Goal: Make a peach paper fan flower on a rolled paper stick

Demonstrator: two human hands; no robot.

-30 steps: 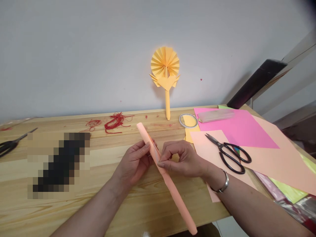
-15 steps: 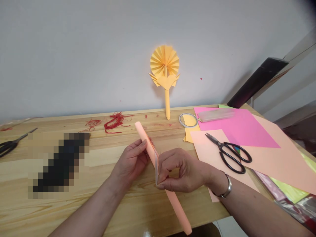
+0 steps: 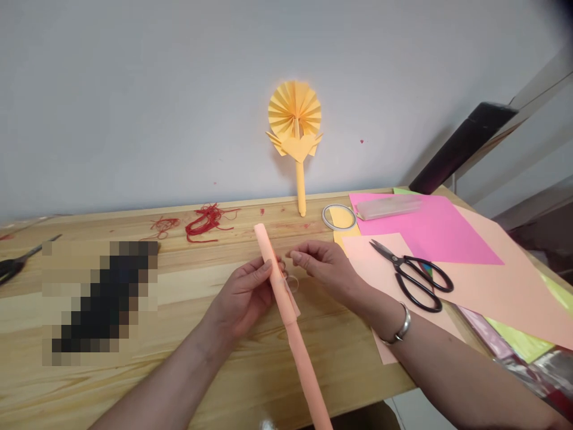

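A peach paper tube (image 3: 281, 294) slants across the front of the table, its upper end wrapped in a second layer with a loose flap. My left hand (image 3: 244, 292) is closed round this upper part, thumb on top. From the tube's right side a thin pale strip (image 3: 292, 283) curls out in a loop. Just right of the tube, my right hand (image 3: 324, 266) has thumb and fingertips pressed together; whether anything lies between them is too small to make out. The tube's lower end runs out of the picture.
Against the wall stands a yellow paper fan (image 3: 295, 113) on a stick. Red threads (image 3: 208, 221), a tape roll (image 3: 339, 217), black-handled scissors (image 3: 405, 269), pink paper (image 3: 456, 236) and peach sheets lie around. A second pair of scissors (image 3: 18, 266) and a blurred-out dark object (image 3: 105, 298) are leftward.
My right hand has moved up and away from the tube's middle. The pale strip, stretched to my fingers before, now curls loosely beside the tube. My left hand keeps its hold.
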